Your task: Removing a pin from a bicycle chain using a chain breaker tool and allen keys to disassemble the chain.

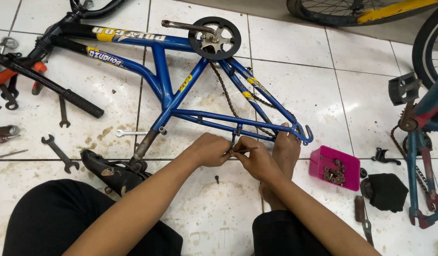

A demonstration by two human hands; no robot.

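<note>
A blue bicycle frame (169, 90) lies flat on the white tiled floor, wheels off, with a black chainring and crank (214, 37) and a rusty chain (226, 97). My left hand (210, 149) and my right hand (257, 159) meet at a small bracket on the lower rear stay. The right hand grips a thin metal tool (245, 150) pointed at that bracket. The left hand pinches a small part there; what it is I cannot make out. My bare foot (284, 151) rests against the rear dropout.
A pink tray of rusty nuts and bolts (333, 167) sits right of the foot. Spanners (60, 152) and pliers lie at the left, a silver spanner (131, 133) by the seat tube, a black saddle (110, 173), a loose bolt (217, 179). Another bicycle (420, 137) stands at the right.
</note>
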